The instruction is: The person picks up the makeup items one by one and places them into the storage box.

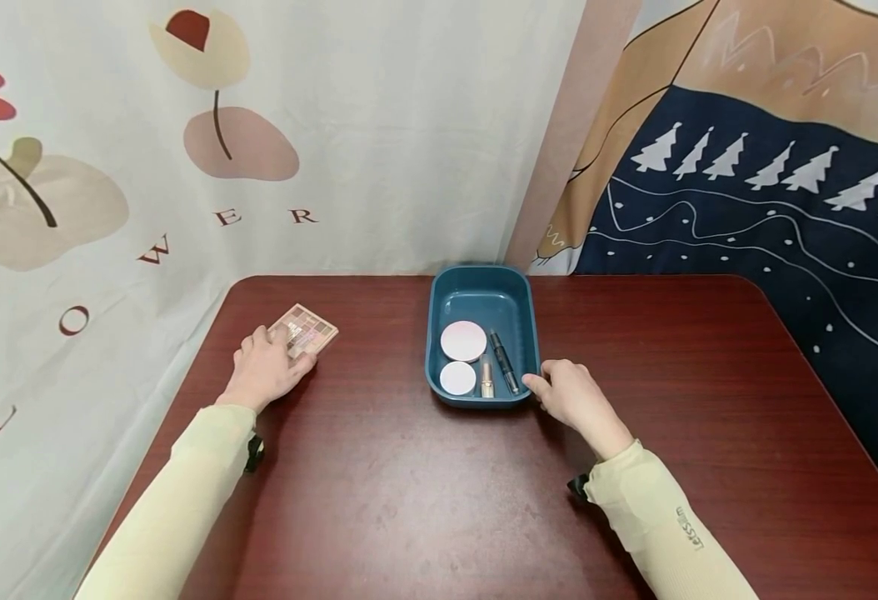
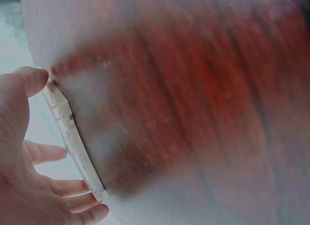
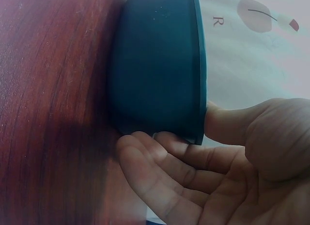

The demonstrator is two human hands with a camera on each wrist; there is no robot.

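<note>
At the left of the table, my left hand (image 1: 262, 368) holds an eyeshadow palette (image 1: 306, 330) that lies flat, its rows of pale and pink shades showing. In the left wrist view the thumb (image 2: 34, 81) is at one end of the palette (image 2: 72, 133) and the fingers reach its other end. My right hand (image 1: 570, 392) grips the near right corner of a blue plastic tray (image 1: 484, 275). The right wrist view has the thumb over the tray's rim (image 3: 201, 80) and curled fingers (image 3: 145, 162) against its outer wall.
Inside the tray lie a larger round pinkish-white case (image 1: 463, 341), a smaller white round case (image 1: 457, 378), a lipstick-like tube (image 1: 487, 379) and a dark cosmetic pencil (image 1: 504, 361). The reddish-brown table (image 1: 401, 483) ends at a printed curtain (image 1: 394, 150) behind.
</note>
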